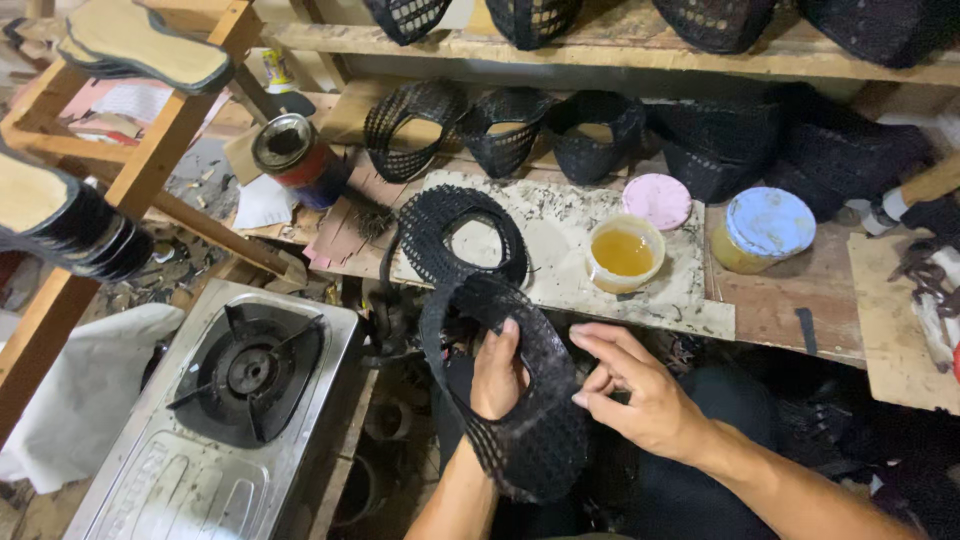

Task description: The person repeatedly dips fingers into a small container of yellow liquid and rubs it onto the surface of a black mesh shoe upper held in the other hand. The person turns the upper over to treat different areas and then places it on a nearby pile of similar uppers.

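Observation:
A black mesh shoe upper lies over my lap at the bottom centre. My left hand sits inside its opening and grips it, thumb over the inner edge. On its right side my right hand pinches the upper's rim with the fingertips. A second black mesh upper lies flat on a speckled stone slab just beyond my hands.
An open tub of yellow glue stands on the slab beside its pink lid. A blue-lidded jar stands to the right. More mesh uppers line the shelf behind. A gas stove sits at lower left, shoe soles on a wooden rack above.

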A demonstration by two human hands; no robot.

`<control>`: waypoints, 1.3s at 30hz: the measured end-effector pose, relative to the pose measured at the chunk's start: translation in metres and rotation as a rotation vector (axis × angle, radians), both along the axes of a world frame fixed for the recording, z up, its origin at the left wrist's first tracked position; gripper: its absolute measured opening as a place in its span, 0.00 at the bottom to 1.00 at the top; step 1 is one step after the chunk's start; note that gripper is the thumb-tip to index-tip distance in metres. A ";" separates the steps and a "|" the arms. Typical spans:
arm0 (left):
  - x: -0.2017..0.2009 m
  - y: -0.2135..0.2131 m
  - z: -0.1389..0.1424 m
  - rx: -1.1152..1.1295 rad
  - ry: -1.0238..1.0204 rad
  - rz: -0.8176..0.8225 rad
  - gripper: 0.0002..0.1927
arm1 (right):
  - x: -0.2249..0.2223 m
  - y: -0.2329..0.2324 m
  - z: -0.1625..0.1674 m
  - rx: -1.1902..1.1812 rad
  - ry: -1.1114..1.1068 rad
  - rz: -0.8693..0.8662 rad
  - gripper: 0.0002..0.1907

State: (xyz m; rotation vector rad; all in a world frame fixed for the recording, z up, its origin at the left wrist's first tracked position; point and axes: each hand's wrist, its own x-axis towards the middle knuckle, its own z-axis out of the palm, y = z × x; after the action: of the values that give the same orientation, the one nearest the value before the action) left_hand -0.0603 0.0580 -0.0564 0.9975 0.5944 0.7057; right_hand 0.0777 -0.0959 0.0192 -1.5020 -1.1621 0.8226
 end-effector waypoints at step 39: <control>-0.026 -0.005 0.016 -0.437 -0.149 -0.525 0.14 | 0.034 -0.009 0.003 0.416 -0.667 0.122 0.28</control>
State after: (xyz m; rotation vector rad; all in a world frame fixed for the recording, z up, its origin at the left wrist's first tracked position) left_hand -0.0863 0.0531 -0.0403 0.6418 0.3124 0.1661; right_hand 0.1114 -0.1053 0.0221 -1.3880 -1.7979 0.1129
